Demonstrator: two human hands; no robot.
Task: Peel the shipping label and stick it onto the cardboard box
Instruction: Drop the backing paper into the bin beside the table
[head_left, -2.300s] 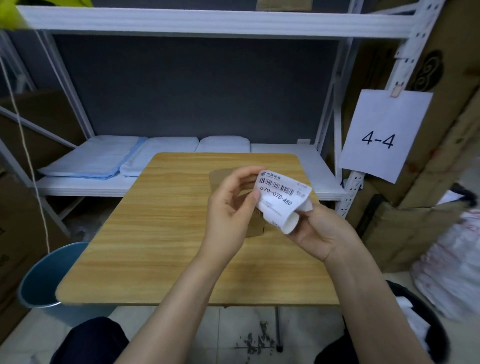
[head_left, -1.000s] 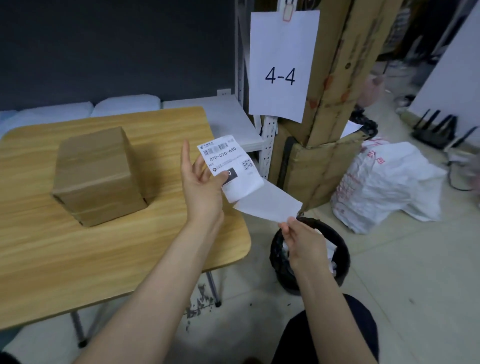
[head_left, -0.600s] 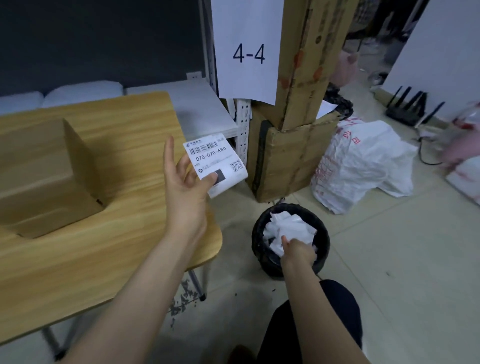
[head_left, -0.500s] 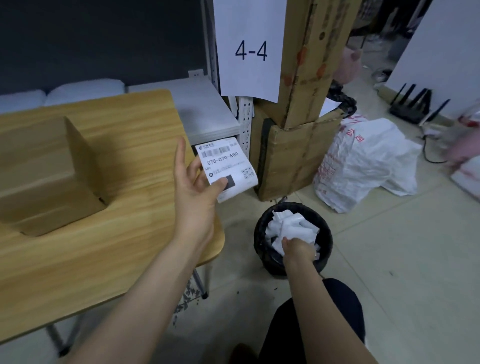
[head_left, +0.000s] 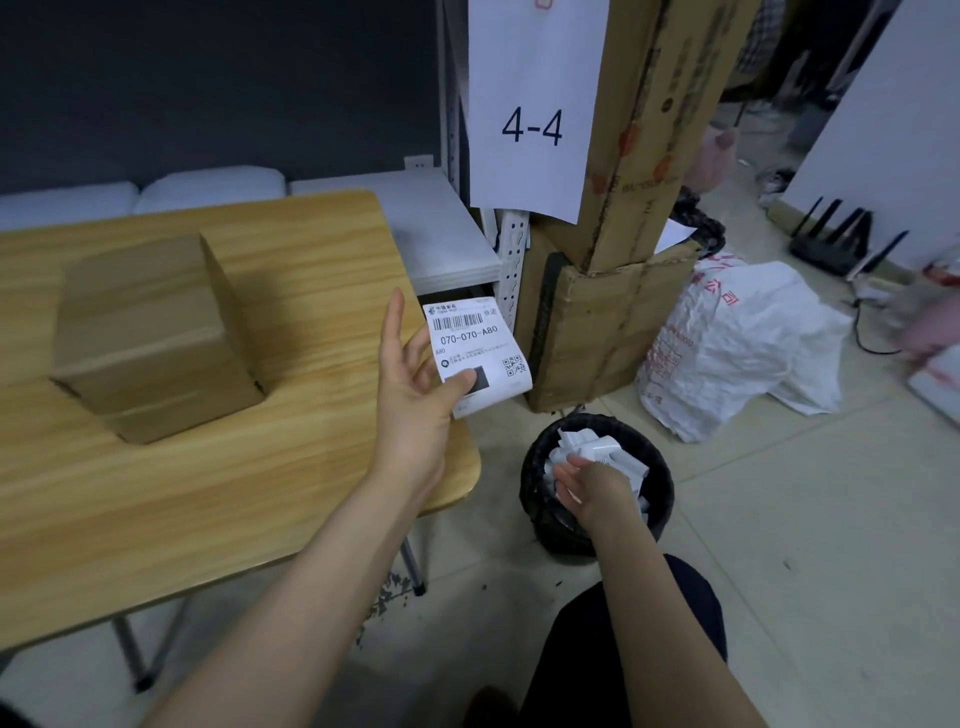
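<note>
My left hand (head_left: 415, 395) pinches the white shipping label (head_left: 475, 348) between thumb and fingers, printed side facing me, just past the right edge of the wooden table (head_left: 223, 499). The plain cardboard box (head_left: 150, 332) stands on the table to the left of that hand, apart from it. My right hand (head_left: 592, 486) hangs over the black waste bin (head_left: 597, 483) on the floor, fingers spread above the crumpled white backing paper (head_left: 597, 452) lying in the bin.
Tall cardboard cartons (head_left: 613, 291) with a "4-4" paper sign (head_left: 532, 109) stand right of the table beside a white shelf post (head_left: 511, 260). A white sack (head_left: 737, 343) lies on the floor to the right. A low shelf with white pads (head_left: 208, 189) runs behind the table.
The backing came off the label; my right hand carried it down into the bin and now opens above it. My left hand keeps the label. My view swung right, then slightly back left.
</note>
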